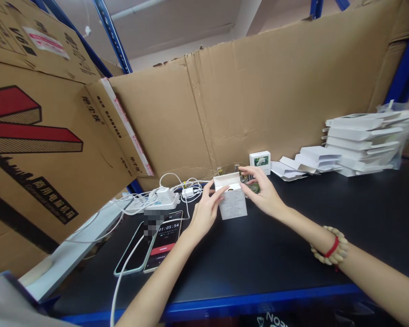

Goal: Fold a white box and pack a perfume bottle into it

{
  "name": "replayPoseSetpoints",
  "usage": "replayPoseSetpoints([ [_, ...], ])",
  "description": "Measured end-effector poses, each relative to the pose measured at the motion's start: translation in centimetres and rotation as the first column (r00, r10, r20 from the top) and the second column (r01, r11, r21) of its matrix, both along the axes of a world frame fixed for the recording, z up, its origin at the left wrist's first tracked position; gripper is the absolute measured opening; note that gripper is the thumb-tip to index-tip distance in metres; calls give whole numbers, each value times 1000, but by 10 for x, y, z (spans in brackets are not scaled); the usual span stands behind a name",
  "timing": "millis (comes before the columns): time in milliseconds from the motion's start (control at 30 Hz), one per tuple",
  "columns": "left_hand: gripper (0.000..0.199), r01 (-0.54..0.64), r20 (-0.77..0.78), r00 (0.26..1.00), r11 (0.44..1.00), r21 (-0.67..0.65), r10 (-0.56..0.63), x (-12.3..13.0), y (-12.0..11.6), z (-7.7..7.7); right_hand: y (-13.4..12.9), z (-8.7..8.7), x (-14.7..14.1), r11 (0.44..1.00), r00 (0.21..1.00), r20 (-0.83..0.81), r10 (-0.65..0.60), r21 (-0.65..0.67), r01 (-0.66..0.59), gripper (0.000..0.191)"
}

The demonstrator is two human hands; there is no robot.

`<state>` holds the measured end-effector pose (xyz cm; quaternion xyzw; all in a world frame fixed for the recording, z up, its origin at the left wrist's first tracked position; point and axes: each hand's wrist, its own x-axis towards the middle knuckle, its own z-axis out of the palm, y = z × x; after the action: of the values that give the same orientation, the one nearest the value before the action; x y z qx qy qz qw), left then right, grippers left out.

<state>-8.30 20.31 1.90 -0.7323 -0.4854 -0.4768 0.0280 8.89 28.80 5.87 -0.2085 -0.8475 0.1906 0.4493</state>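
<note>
Between my two hands stands a small white cardboard box [233, 206] with fine print on its front and its top flap raised. My left hand [206, 206] grips the box at its left side, with fingers at the opening. At the right upper corner, my right hand [262, 193] pinches the edge by the flap. A small dark round spot shows in the opening; I cannot make out what it is. Just behind the box are small gold-coloured metal pieces [236, 167], partly hidden by the box and my fingers.
A white box with a green picture [260, 161] stands behind. Flattened white boxes [316, 159] and a taller stack [361, 141] are at right. Two phones [165, 240], a power strip [163, 200] and white cables lie at left. Cardboard walls [259, 91] enclose the black table [259, 263].
</note>
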Motion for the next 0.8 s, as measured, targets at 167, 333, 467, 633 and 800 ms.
replayPoseSetpoints([
  [167,42,38,-31,999,999,-34,-39,0,1,-3,0,4,-2,932,989,61,135,-347,-106,47],
  [333,48,30,-105,994,999,-17,-31,-2,0,-7,-1,6,-2,921,983,53,178,-361,-147,35],
  [467,52,63,-155,986,998,7,-61,-2,-2,-5,1,5,-1,930,982,19,188,-324,-172,28],
  [633,47,98,-128,988,993,59,-90,0,-6,5,2,7,-1,933,985,8,172,-324,-160,29],
  [800,44,108,-94,990,994,24,-105,3,-10,10,2,6,-2,924,986,4,165,-349,-154,30],
])
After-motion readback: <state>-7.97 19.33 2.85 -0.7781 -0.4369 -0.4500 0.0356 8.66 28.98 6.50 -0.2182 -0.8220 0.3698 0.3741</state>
